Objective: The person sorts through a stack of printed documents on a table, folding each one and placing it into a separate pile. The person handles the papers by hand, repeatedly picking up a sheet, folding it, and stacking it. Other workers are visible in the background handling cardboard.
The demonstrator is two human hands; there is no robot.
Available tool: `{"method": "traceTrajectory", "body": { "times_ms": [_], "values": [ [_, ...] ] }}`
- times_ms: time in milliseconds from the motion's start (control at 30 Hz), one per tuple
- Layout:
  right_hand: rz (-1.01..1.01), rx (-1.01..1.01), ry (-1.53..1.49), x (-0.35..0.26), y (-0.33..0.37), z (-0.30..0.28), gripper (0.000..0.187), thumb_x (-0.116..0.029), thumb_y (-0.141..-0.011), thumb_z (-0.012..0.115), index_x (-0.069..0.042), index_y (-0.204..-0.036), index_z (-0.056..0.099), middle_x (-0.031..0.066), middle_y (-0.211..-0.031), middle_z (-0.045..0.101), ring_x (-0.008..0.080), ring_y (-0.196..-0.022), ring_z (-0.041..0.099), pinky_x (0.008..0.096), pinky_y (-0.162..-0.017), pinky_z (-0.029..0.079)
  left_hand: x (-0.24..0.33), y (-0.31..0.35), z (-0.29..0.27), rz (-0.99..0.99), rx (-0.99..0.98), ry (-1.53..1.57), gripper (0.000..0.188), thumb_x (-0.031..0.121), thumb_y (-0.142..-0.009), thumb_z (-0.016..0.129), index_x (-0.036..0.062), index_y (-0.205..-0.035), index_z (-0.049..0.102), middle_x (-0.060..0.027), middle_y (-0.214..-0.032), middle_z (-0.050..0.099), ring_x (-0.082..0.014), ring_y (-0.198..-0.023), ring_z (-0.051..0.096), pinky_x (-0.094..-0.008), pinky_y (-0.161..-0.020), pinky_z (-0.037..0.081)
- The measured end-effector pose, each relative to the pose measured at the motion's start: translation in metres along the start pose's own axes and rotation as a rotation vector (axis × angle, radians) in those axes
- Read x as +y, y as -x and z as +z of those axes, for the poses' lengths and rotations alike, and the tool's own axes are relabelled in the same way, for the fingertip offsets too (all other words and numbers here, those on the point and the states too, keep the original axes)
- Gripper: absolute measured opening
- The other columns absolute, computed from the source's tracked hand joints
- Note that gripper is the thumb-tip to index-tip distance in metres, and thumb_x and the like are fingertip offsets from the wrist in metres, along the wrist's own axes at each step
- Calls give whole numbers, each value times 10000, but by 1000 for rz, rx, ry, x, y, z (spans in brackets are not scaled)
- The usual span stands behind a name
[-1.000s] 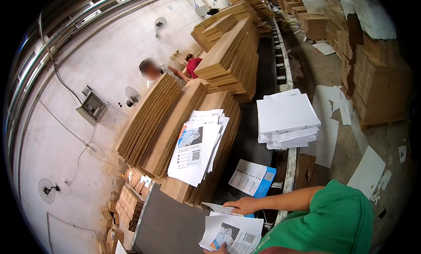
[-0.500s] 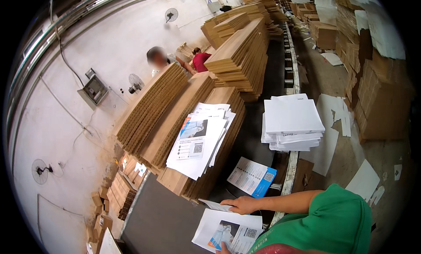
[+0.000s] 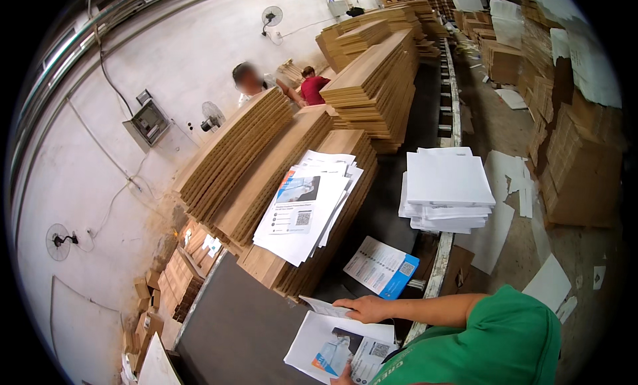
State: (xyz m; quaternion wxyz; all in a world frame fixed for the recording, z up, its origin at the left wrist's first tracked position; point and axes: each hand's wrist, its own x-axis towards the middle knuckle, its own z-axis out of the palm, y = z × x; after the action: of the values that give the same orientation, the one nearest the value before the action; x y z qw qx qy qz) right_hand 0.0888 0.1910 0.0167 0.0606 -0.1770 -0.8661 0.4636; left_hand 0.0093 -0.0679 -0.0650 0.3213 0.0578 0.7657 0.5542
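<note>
My right hand (image 3: 369, 309) reaches in from the right, its fingers closed over the edge of a white paper leaflet (image 3: 325, 307) tilted up from the conveyor. Just below, my left hand (image 3: 344, 376) shows only in part at the lower edge. Its thumb presses on a white printed sheet (image 3: 335, 352) with a blue-and-orange picture and a square code; its other fingers are hidden. A blue-and-white leaflet (image 3: 379, 265) lies flat on the conveyor beyond my right hand.
A pile of printed sheets (image 3: 302, 209) rests on stacked wooden boards (image 3: 279, 159). White booklets (image 3: 448, 179) are piled at the conveyor's right rail. More board stacks (image 3: 372, 79) stand on the black belt (image 3: 246, 318). Two people work behind the boards. Cardboard (image 3: 578, 172) is stacked at right.
The view has shifted slightly, so the piles and boards sit a little farther right. My left hand shows a bit more at the lower edge; both hands stay on the papers.
</note>
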Motion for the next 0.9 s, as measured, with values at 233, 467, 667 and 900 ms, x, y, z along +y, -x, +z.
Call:
{"method": "traceTrajectory", "body": {
  "times_ms": [233,467,667,900],
  "values": [
    [-55,74,7,15,-4,4,496,-289,-905,457,-246,-1373,299,223,-925,640,411,-808,619,497,-733,487,-5,-28,-18,216,203,211,358,1,-727,678,-30,-1074,599,-124,-967,646,-216,-821,605,-332,-744,492],
    [-30,21,-9,3,-8,3,484,-236,-900,472,-188,-1365,343,231,-1095,591,405,-942,587,446,-837,470,88,-1,-67,570,358,-119,247,-9,-763,639,-62,-1004,632,-96,-941,657,-158,-823,603,-304,-760,481],
    [-35,83,-114,9,-4,4,450,-161,-897,487,-135,-1339,409,159,-1236,539,301,-940,616,356,-852,473,133,0,-64,553,430,-374,262,134,-824,661,26,-1061,636,-152,-781,643,-126,-699,565,-284,-683,467],
    [-52,56,-132,-9,-2,4,434,-141,-916,492,-142,-1342,411,142,-928,639,175,-756,593,300,-720,469,135,1,-61,535,434,-143,132,162,-814,689,35,-838,664,-98,-697,631,-122,-617,566,-273,-597,459]
  ]
}}
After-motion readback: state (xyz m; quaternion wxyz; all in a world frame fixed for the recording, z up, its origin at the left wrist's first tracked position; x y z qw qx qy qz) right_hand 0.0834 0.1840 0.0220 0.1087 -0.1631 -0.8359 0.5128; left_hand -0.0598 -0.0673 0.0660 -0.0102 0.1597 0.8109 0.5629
